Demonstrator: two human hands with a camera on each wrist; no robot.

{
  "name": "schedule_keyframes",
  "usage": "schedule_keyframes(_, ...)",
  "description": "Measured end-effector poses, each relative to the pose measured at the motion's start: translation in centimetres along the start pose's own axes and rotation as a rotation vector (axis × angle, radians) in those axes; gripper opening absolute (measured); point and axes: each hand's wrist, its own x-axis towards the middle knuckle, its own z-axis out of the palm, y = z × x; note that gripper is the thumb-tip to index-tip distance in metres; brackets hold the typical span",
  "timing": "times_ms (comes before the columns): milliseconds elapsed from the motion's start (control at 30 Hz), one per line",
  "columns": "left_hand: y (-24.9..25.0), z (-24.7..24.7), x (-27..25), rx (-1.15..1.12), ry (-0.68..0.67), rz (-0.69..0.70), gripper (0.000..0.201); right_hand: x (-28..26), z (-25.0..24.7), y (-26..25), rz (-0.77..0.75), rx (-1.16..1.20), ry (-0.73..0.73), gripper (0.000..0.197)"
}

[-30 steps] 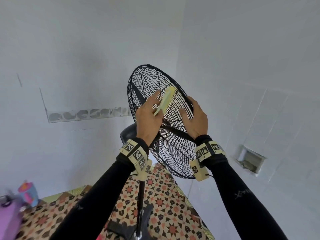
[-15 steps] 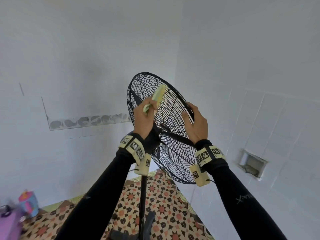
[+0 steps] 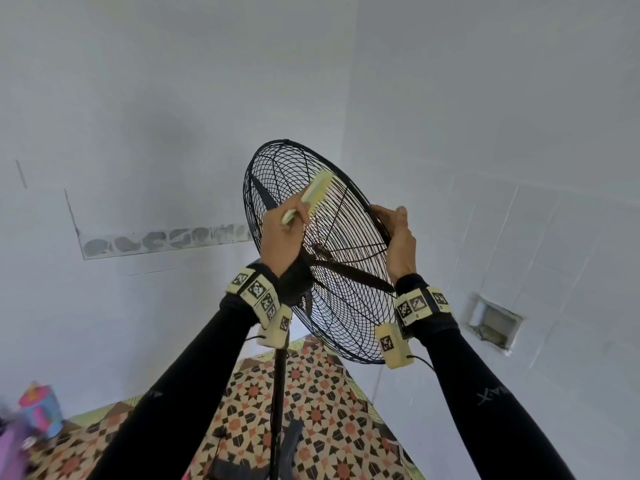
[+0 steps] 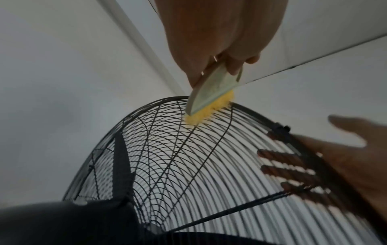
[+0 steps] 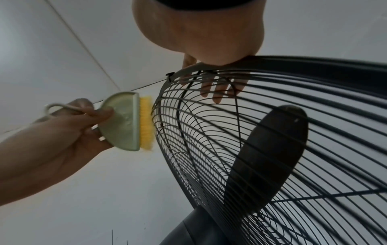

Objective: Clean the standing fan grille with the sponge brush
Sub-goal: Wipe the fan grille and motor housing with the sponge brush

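Gripping the sponge brush by its pale green handle, the left hand is curling its fingers round it and pressing the yellow pad against the wires of the fan grille, high on the rear face near the top rim. The right hand is clasping the grille's right rim, thumb on the outside and fingers wrapped over onto the wires, probably to brace the tilted fan head so the brush has something firm to push against. Inside the cage a dark blade is sitting motionless. Below, the fan's pole is standing over a patterned floor, in a corner of white walls.
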Motion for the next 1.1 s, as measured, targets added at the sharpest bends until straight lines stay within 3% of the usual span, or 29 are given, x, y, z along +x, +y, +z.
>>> schedule_keyframes(100,0.1,0.7,-1.3,0.094,-0.115,0.029,0.051,-0.4,0.4,-0.2,-0.012,-0.042,-0.002,0.063)
schedule_keyframes(267,1.8,-0.3,-1.5,0.165,-0.466,0.101,0.048,-0.4,0.3,0.4,-0.123,-0.142,0.046,0.059)
schedule_keyframes(300,2.4,-0.7,-0.5,0.200,-0.453,0.102,0.048,-0.3,0.3,0.6,-0.144,-0.159,0.052,0.054)
schedule_keyframes(400,3.6,-1.4,2.7,0.292,-0.238,0.074,0.049,-0.4,0.7,1.0,-0.193,-0.182,0.068,0.047)
schedule_keyframes(467,3.8,-1.1,3.1,0.340,-0.212,0.082,0.051,-0.6,0.7,0.9,-0.209,-0.187,0.090,0.048)
schedule_keyframes(667,4.8,0.3,-1.4,0.331,-0.596,0.109,0.048,-0.7,0.5,1.0,-0.209,-0.193,0.062,0.051)
schedule_keyframes(733,5.4,0.2,-0.9,0.331,-0.640,0.107,0.048,-0.7,0.4,0.8,-0.205,-0.175,0.053,0.057)
schedule_keyframes(867,4.8,-0.8,1.8,0.371,-0.267,0.102,0.041,-1.0,0.5,0.5,-0.180,-0.127,0.083,0.056)
schedule_keyframes(933,4.3,-0.9,1.8,0.416,-0.221,0.115,0.036,-1.2,0.6,0.6,-0.177,-0.119,0.088,0.055)
schedule_keyframes(1100,5.1,-0.5,-1.1,0.342,-0.577,0.083,0.043,-1.1,0.7,0.6,-0.183,-0.132,0.078,0.062)
